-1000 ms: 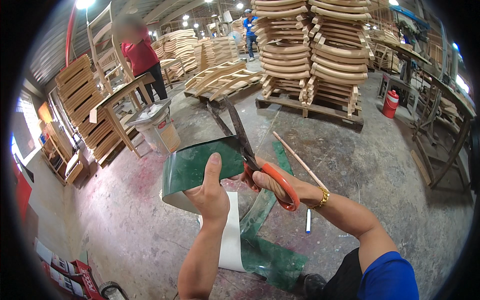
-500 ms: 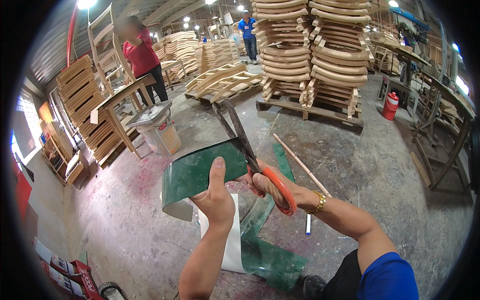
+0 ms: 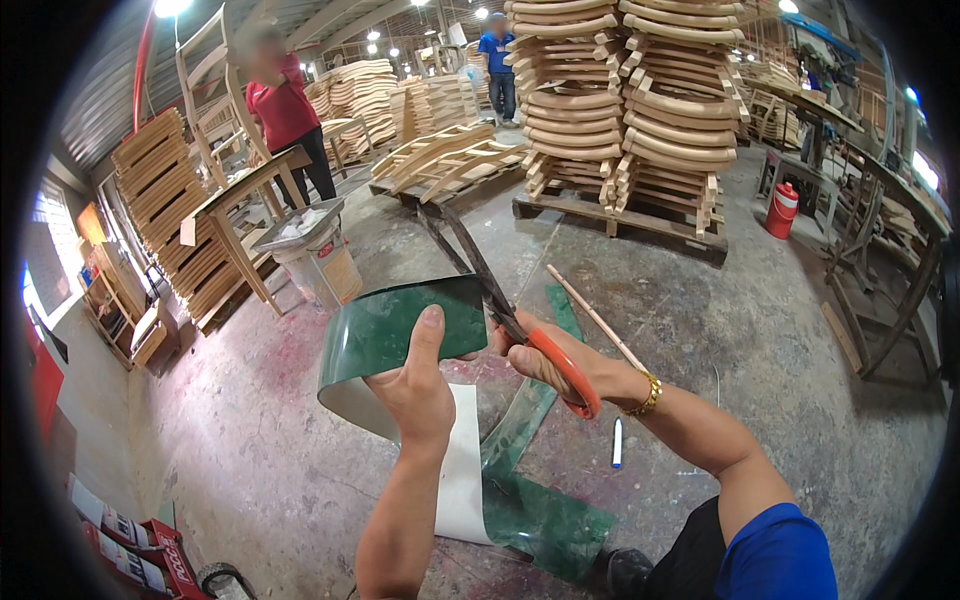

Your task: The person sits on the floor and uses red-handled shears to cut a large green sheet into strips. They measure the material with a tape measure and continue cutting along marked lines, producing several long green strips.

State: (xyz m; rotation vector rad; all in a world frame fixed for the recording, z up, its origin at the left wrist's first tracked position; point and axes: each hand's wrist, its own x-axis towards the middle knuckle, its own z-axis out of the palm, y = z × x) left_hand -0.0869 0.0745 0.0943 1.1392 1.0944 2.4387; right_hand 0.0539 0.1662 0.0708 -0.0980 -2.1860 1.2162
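Note:
My left hand grips a curved green sheet, thumb on its glossy face; its underside is pale. In my right hand are large scissors with orange handles and dark blades. The blades point up and away, slightly parted, at the right end of the green sheet. Some of my right fingers are hidden behind the handle. Below, a white strip hangs or lies under my left hand, and a green piece rests on the floor, with a narrow green strip running up from it.
A wooden stick and a white marker lie on the floor. Ahead stand a bucket, pallets of stacked wooden parts and a red jug. Two people, one in red and one in blue, stand farther back.
My left hand has shifted slightly left with the green sheet, whose left end now curls under more. The scissor blades have come closer together.

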